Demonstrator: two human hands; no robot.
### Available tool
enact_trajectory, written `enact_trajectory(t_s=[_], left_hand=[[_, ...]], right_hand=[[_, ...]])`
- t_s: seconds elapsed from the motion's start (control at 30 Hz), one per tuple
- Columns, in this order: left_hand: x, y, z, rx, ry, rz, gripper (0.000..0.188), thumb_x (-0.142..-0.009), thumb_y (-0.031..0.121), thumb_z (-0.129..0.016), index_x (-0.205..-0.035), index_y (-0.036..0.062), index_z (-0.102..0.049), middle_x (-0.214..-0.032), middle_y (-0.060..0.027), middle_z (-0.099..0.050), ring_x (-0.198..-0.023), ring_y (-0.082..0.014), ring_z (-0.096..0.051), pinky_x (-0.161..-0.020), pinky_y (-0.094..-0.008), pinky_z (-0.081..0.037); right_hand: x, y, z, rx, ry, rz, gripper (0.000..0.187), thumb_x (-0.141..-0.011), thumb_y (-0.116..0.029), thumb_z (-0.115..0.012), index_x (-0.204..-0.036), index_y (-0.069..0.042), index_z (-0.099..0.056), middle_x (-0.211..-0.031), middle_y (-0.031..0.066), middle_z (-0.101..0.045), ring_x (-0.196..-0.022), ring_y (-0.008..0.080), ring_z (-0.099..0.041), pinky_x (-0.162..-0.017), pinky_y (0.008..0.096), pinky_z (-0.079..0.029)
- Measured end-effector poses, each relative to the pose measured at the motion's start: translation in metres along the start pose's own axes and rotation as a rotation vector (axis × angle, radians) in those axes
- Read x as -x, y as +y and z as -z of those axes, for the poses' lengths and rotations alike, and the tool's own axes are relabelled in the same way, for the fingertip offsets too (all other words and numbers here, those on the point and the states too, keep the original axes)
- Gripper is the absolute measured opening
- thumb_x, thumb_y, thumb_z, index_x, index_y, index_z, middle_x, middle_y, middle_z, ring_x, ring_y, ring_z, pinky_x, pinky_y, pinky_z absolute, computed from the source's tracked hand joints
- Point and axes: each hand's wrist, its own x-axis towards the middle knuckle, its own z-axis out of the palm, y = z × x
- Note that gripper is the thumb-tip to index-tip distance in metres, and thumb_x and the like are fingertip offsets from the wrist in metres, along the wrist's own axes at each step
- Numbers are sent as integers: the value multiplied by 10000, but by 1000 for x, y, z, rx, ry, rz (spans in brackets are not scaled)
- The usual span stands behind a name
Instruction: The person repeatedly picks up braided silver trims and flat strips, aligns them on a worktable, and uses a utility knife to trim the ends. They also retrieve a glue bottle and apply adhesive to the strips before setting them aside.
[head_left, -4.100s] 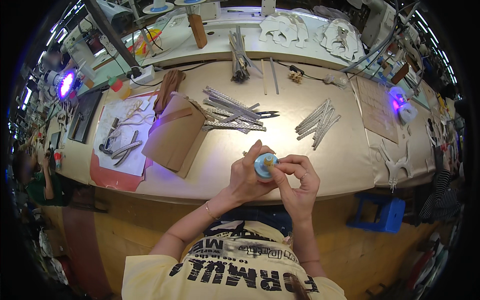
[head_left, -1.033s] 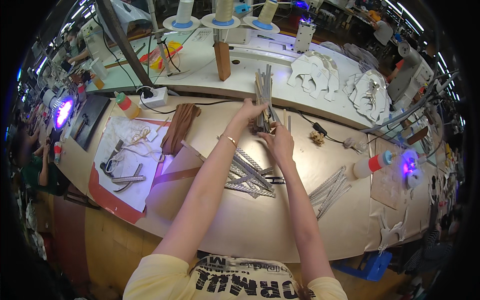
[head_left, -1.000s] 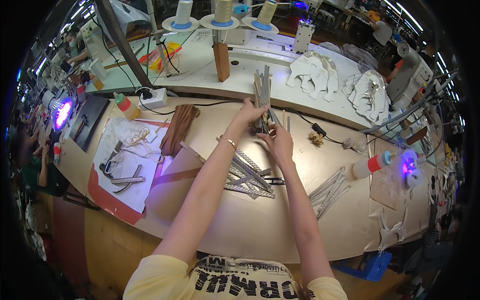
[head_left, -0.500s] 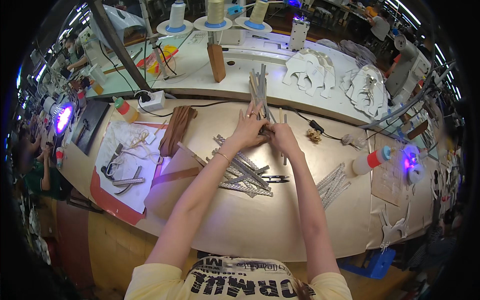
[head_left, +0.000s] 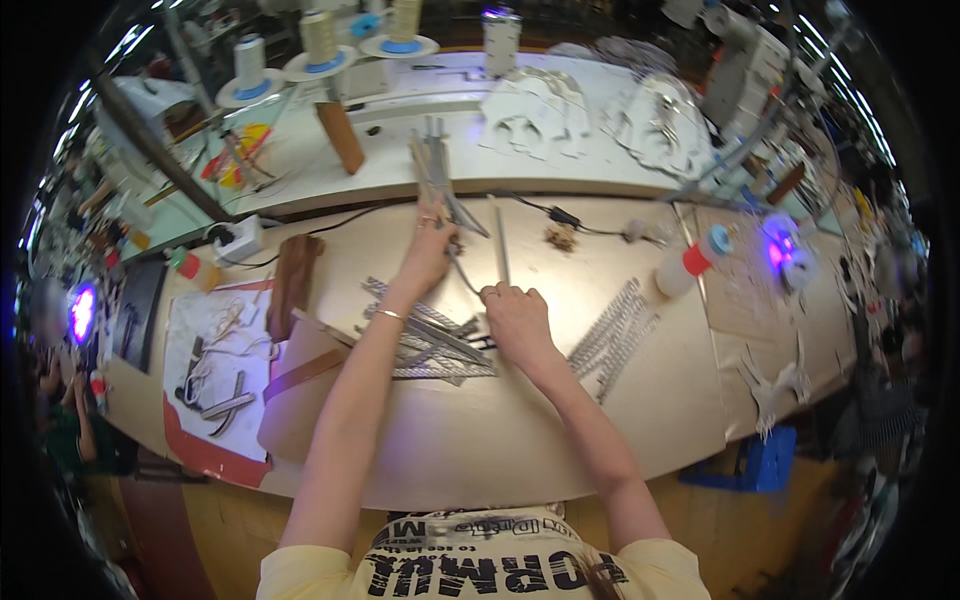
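A bundle of thin grey and tan strips stands out beyond my left hand, whose fingers are closed round its near end. My right hand is apart from it, nearer to me, with its fingers closed on the end of a grey strip that runs back toward the bundle. Just beyond the right hand, a pale strip lies on the table. Below the left wrist is a pile of braided and plain grey strips. Black thread snips lie beside the pile, partly hidden by my right hand.
More braided strips lie to the right, near a bottle with a red band. Folded brown material and a white sheet with cords are at the left. A black cable runs below the raised white shelf.
My right hand has drawn away from the left, toward me, pulling a grey strip's end. The left hand stays on the bundle. The whole view has shifted, so the scene sits further left.
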Motion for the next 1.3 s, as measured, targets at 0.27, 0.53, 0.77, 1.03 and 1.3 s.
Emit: enact_trajectory(t_s=[0.27,0.53,0.77,1.03,1.3], left_hand=[[-1,-2,10,-73,-43,-2,403,-775,189,-761,-1168,171,-675,-1616,-126,-170,-1463,-466,-126,-1159,-553,-259],[19,50,52,-292,-103,64,444,-762,225,-742,-1197,201,-661,-1570,-161,-276,-1461,-453,-155,-1159,-635,-129],[136,185,38,191,-229,-199,313,-888,238,-660,-1177,119,-635,-1316,-132,-572,-1315,-303,-470,-1178,-544,-193],[154,219,37,284,-402,-242,315,-923,251,-621,-1194,91,-608,-1258,-130,-600,-1201,-318,-547,-1133,-517,-308],[108,245,69,301,-289,-289,305,-888,206,-667,-1177,110,-651,-1261,-139,-609,-1125,-352,-583,-979,-445,-453]], right_hand=[[150,48,88,-1092,-98,-371,193,-1000,-147,-497,-1045,0,-614,-865,93,-693,-807,195,-672,-761,323,-511],[258,81,81,-1066,-478,-502,190,-1005,-144,-496,-1012,20,-591,-824,92,-673,-808,171,-674,-730,305,-509],[227,78,73,-631,-462,-434,278,-963,-268,-562,-1053,-26,-665,-739,154,-666,-760,277,-684,-723,372,-527],[175,166,136,-268,293,-678,406,-835,-317,-752,-1106,-18,-710,-835,128,-672,-735,243,-603,-690,371,-496],[81,264,105,-234,825,-802,382,-841,-372,-745,-1053,-53,-736,-941,133,-686,-781,220,-670,-714,352,-515]])
